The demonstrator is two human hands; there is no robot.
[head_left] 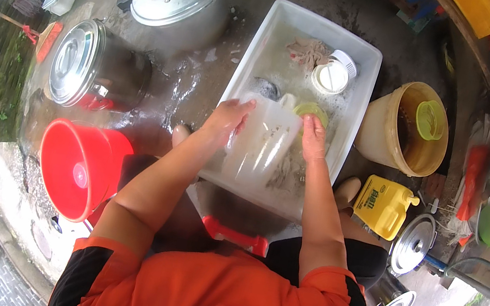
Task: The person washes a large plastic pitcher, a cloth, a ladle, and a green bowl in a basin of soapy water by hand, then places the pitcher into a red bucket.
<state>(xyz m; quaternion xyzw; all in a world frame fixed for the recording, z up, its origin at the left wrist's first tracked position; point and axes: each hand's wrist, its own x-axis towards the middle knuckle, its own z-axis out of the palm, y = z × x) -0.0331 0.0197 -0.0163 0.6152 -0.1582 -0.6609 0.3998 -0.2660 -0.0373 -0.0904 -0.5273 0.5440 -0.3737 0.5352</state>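
Observation:
A translucent white plastic container [261, 149] is tilted over the large white plastic tub [366, 76], which holds cloudy water. My left hand [229, 119] grips its left upper edge, thumb on top. At the opposite upper corner, my right hand [313, 139] closes on the edge. Just beyond it a yellow-green dish [312, 111] shows in part, beside a dark rounded thing [265, 88] that I cannot make out. Farther back float a brown wet cloth [308, 53] and a white round basket-like container [332, 76]. The container's underside is hidden.
Left stand a red bucket [77, 173], a lidded steel pot [99, 68] and a big pot [183, 1] with a cloth on its lid. Right are a beige bucket [387, 129] with a green strainer [429, 119], a yellow jug [383, 207] and pot lids. The floor is wet.

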